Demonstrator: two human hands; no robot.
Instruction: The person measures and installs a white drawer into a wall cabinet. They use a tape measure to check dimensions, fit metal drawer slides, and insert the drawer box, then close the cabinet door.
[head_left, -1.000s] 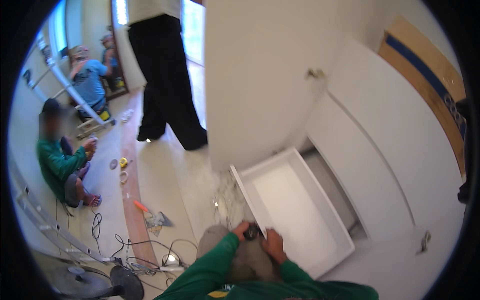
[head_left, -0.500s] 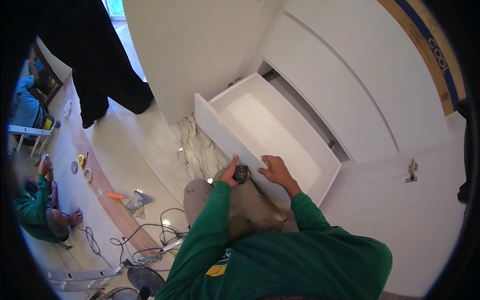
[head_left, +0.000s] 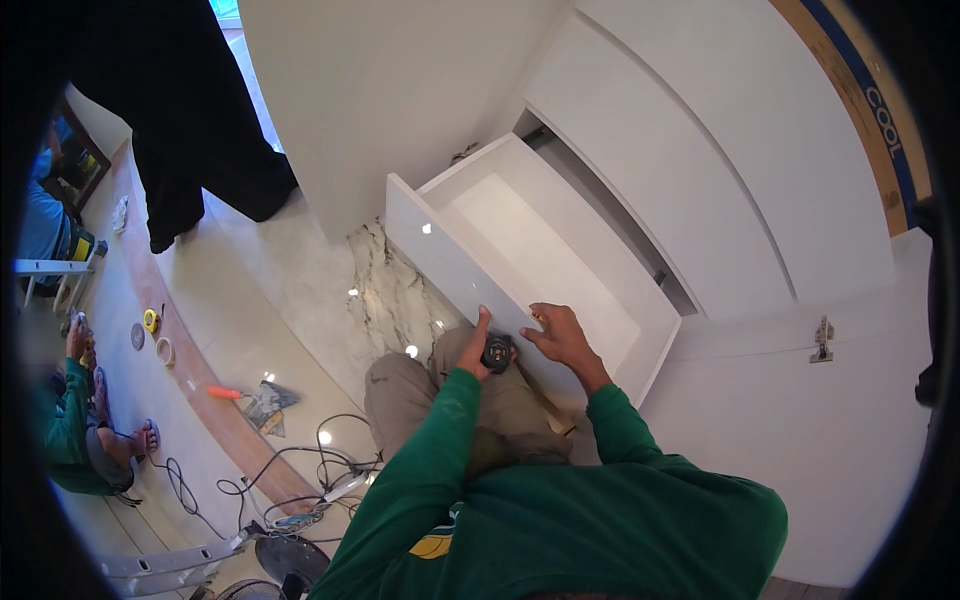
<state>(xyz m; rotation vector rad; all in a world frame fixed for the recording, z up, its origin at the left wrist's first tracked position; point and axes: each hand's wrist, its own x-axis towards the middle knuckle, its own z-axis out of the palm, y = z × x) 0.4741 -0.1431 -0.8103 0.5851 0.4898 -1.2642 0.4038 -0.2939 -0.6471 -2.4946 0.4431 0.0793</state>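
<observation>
1. Change, view: compared with one second ago, my view has swung round, so the wide black trousers (head_left: pixel 170 130) of a standing person now show at upper left. Against half a second ago, the outlook has shifted only slightly.

2. Change, left side: my left fingers (head_left: pixel 480 335) and the compact black tool with a rounded end (head_left: pixel 497 354) have moved rightward since half a second ago, narrowing the gap to my right fingers (head_left: pixel 560 325).

3. Change, right side: my right fingers are at the same stretch of the front panel as before. The drawer stands open by what looks like the same amount.

4. Left fingers: closed round the black tool, thumb extended upward beside the panel's outer face. The tool's exact kind cannot be told.

5. Right fingers: bent at the panel's top edge. A small yellow piece (head_left: pixel 540 317) shows at the tips; I cannot tell whether they grip it.

6. Location: the white, rectangular, box-shaped drawer (head_left: pixel 560 245) is pulled out in front of me from the white, flat-fronted cabinet (head_left: pixel 640 150), above the grey-veined marble-patterned floor (head_left: pixel 390 280).

7. Condition: the drawer's interior is plain white and smooth. Its glossy white front panel (head_left: pixel 440 235) rises above the side wall and carries bright light reflections. Dark metal hardware (head_left: pixel 660 277) shows in the opening behind.
</observation>
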